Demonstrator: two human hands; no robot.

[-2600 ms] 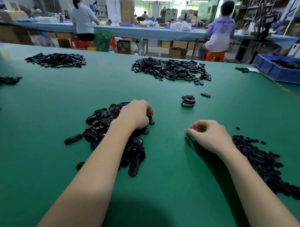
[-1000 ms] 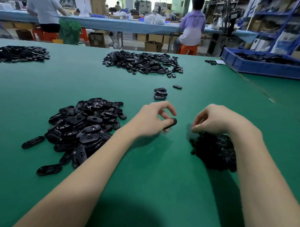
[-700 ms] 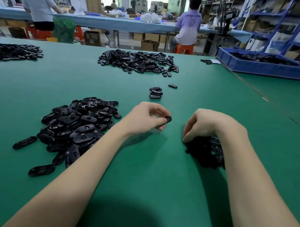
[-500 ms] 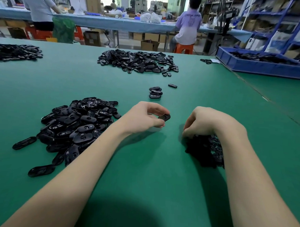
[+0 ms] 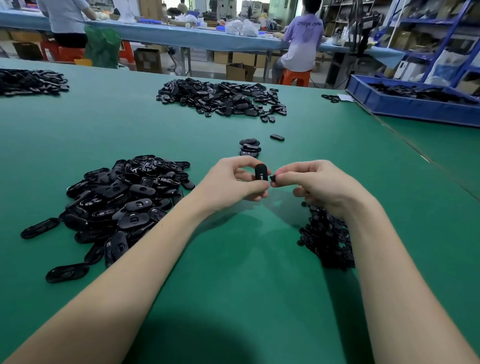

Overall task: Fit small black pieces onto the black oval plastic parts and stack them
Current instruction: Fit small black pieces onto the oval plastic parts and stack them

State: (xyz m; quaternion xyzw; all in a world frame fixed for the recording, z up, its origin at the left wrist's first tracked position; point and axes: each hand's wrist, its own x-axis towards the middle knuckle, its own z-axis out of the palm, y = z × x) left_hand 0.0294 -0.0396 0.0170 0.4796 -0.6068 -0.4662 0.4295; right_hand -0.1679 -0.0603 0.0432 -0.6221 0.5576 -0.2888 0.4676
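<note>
The left hand (image 5: 234,181) pinches a black oval part (image 5: 261,172) upright between thumb and fingers above a green table (image 5: 230,276), while the right hand (image 5: 319,184) holds a small black piece (image 5: 272,178) at its fingertips, just beside the oval's right edge. Whether the two pieces touch cannot be told. A loose heap of oval parts (image 5: 123,205) lies to the left of the left forearm, and a heap of small black pieces (image 5: 326,239) sits beneath the right wrist, partly hidden by the arm. Just beyond the hands stands a short stack of ovals (image 5: 250,148), with a single oval (image 5: 277,137) lying near it to the right. Farther back, a larger pile (image 5: 222,99) spreads across the table, another pile (image 5: 27,81) lies at far left, and a blue bin (image 5: 415,109) rests at the right edge. Two people sit at a blue-covered bench (image 5: 184,38) behind.
</note>
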